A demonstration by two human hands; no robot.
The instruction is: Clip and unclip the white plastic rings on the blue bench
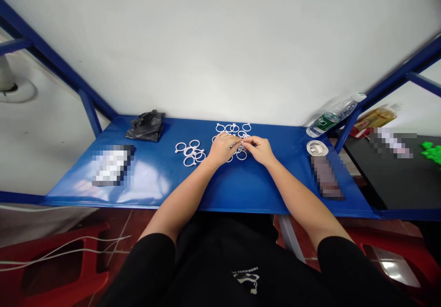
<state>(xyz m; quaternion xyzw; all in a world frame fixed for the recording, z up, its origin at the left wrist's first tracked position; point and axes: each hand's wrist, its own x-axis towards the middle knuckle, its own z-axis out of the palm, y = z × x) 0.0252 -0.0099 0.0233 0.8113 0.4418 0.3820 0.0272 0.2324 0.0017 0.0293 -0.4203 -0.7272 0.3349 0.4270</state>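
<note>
About twenty white plastic rings [189, 161] on a blue desk [234, 192], two hands at work among them.

Rings: light, thin, fairly stiff, probably a little slippery; best taken by the rim between fingertips. They lie flat in two loose heaps, one left of centre, the other under the hands and reaching toward the desk's far edge. Left hand [222, 148] and right hand [258, 150] meet over the central heap, fingers [245, 141] closed in a pinch on what looks like a ring, the exact hold partly hidden. Also present: black plastic bag [146, 125] at far left, water bottle [332, 116] at far right, white coil [317, 147] just below it.
</note>
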